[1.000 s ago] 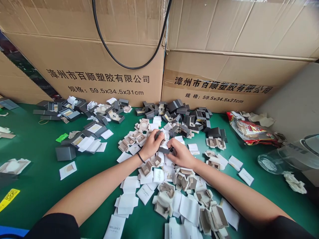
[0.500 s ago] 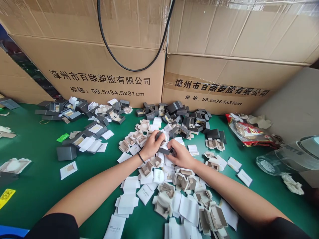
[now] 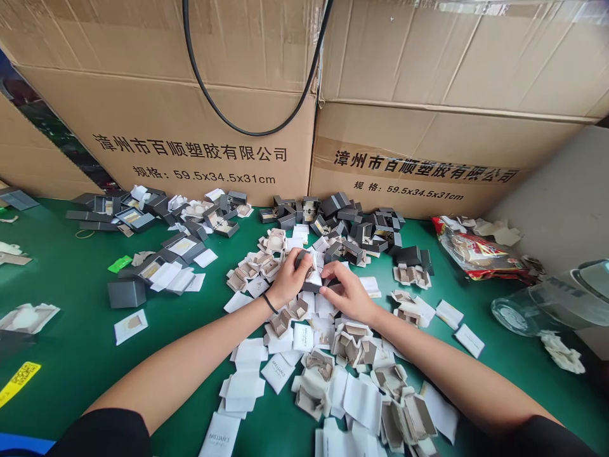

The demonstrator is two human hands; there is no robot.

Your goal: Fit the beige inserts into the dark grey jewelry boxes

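A small dark grey jewellery box (image 3: 311, 287), its lid raised and white lining showing, is held over the middle of the pile. My left hand (image 3: 288, 278) grips it from the left, thumb across the lid. At its right edge, my right hand (image 3: 351, 293) has bent fingers and the thumb closed against the box; the fingertips are partly hidden. Beneath both hands lie folded card inserts (image 3: 354, 343) and white printed cards (image 3: 303, 336). More dark boxes (image 3: 335, 204), many of them open, are heaped just beyond the hands.
Two large cartons (image 3: 204, 120) stand behind the green table (image 3: 176, 374), a black cable (image 3: 257, 133) looping before them. Another box heap (image 3: 143, 206) lies at left. To the right are a red food packet (image 3: 480, 251), a clear bottle (image 3: 547, 304) and crumpled tissue (image 3: 563, 353).
My right hand has shifted slightly, its fingers opening a little along the box's right side. More white lining shows. The left hand stays on the box in almost the same place.
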